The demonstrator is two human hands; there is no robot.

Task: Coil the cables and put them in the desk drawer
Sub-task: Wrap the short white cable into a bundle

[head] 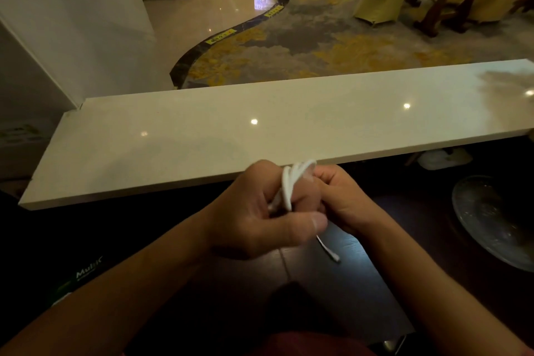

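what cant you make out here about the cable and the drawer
- Head view: most of the white cable is covered by the left hand and right hand; the number of loops is unclear.
- The loose cable end is too small and dim to tell the plug type.
- No desk drawer can be made out; the area below the white counter is dark.

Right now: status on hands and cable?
Left hand grips white cable coils. Right hand curled at the loops. Loose end hangs below. No drawer in view; nothing blocking.
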